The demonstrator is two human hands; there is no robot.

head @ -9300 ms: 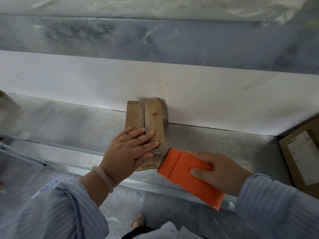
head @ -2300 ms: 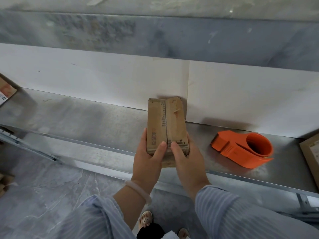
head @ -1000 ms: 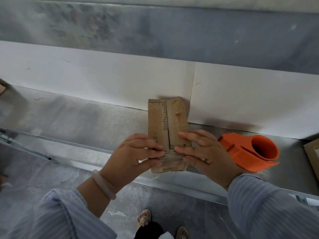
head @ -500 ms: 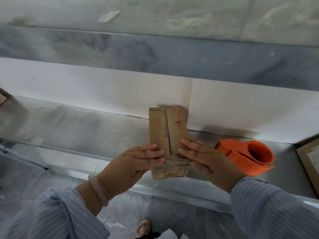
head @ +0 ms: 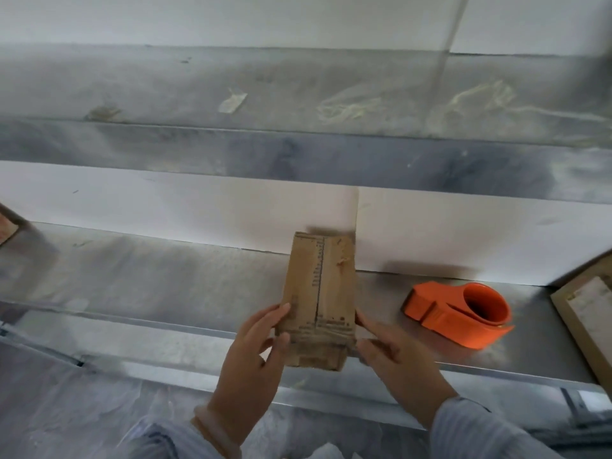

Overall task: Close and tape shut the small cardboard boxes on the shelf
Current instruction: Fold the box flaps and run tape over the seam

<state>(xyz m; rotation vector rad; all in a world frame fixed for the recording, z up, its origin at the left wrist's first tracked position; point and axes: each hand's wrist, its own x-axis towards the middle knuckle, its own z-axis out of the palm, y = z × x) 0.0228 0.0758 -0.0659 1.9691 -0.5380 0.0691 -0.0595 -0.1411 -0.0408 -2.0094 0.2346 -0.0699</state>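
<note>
Since the flaps of the box (head: pixel 319 293) lie flat and meet along a middle seam, with what looks like tape across the near end, this one seems nearly sealed — the far end is too blurred to judge. It lies on the shelf (head: pixel 165 286) between the hands: the left hand (head: pixel 255 356) pinches its near left corner, the right hand (head: pixel 394 356) presses fairly straight fingers (head: pixel 366 326) against its right side. The tape dispenser (head: pixel 460 313) sits apart to the right (nobody touching it).
</note>
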